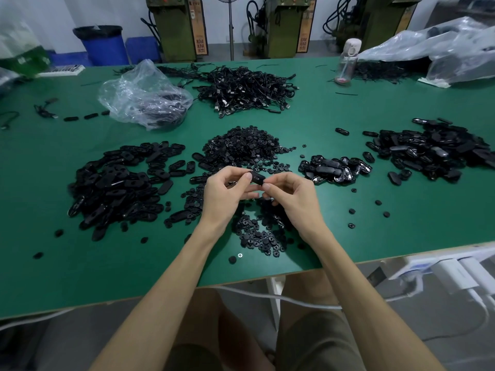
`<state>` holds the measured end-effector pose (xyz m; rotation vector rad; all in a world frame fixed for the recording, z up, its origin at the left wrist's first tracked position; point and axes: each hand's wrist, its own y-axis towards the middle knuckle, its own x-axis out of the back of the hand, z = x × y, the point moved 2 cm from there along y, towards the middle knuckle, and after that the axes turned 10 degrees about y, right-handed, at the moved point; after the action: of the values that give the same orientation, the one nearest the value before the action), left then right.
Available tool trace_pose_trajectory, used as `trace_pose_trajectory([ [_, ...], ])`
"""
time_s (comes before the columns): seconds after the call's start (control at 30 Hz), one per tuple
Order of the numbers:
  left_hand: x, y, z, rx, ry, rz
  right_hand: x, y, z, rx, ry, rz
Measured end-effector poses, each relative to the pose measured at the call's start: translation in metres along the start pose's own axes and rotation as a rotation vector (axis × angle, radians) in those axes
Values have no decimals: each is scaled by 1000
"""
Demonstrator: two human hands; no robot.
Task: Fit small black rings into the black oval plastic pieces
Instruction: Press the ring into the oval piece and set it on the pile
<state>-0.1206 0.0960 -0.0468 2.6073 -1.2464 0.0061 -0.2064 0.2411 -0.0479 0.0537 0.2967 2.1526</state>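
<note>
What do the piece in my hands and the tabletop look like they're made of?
Oval piece: likely moulded black plastic, with a faint sheen. Tabletop: matte green sheet, maybe laminate or rubber mat; the pale front edge suggests board beneath.

Green table point(348, 236), white wall point(53, 12), green machines point(176, 33), blue bin point(103, 45)

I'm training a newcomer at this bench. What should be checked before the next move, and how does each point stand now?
1. Oval piece pinched by left hand and right hand: ok.
2. Fit inside the piece finished: cannot tell, fingers hide its middle.
3. Rings within reach: ok, ring pile lies just behind the hands.
4. More ovals at hand: ok, oval pile on the left.
</note>
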Motion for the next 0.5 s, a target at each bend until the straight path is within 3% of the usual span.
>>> trace_pose_trajectory([
  [0.5,-4,-1,1,-2,85,127,0,-1,1,39,-122,-78],
])
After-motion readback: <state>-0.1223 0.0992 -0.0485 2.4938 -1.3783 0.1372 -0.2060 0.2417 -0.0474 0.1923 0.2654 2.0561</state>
